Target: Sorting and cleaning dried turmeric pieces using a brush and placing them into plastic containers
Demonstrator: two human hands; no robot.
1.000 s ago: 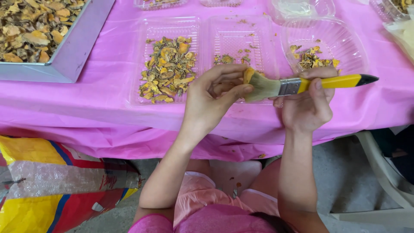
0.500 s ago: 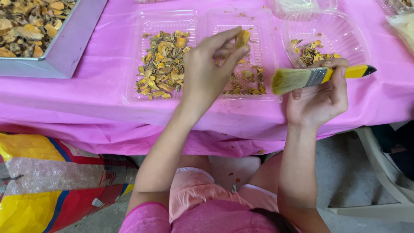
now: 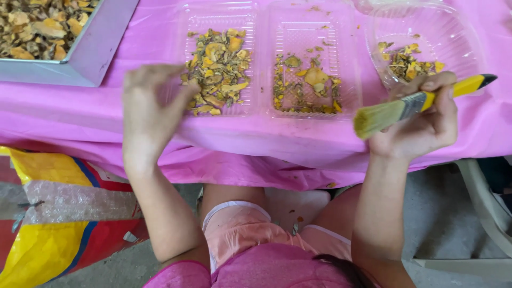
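Observation:
My left hand (image 3: pixel 149 109) hovers over the table edge beside the left clear plastic tray (image 3: pixel 220 24), which is heaped with yellow-brown dried pieces (image 3: pixel 217 69). Its fingers are apart and nothing shows in them, though it is blurred. My right hand (image 3: pixel 424 125) grips a paintbrush (image 3: pixel 397 109) with a yellow handle and pale bristles, pointing left and held above the table edge. The middle clear tray (image 3: pixel 349 64) holds fewer pieces, among them a larger orange-yellow chunk (image 3: pixel 316 76).
A round clear container (image 3: pixel 453 32) with some pieces sits at the right. At the top left stands a grey metal tray (image 3: pixel 98 58) full of dried pieces. A pink cloth (image 3: pixel 266 144) covers the table. A colourful sack (image 3: pixel 48 213) lies on the floor at left.
My left hand let go of the piece it held over the middle tray and swung left to the first tray. The brush moved slightly down and right.

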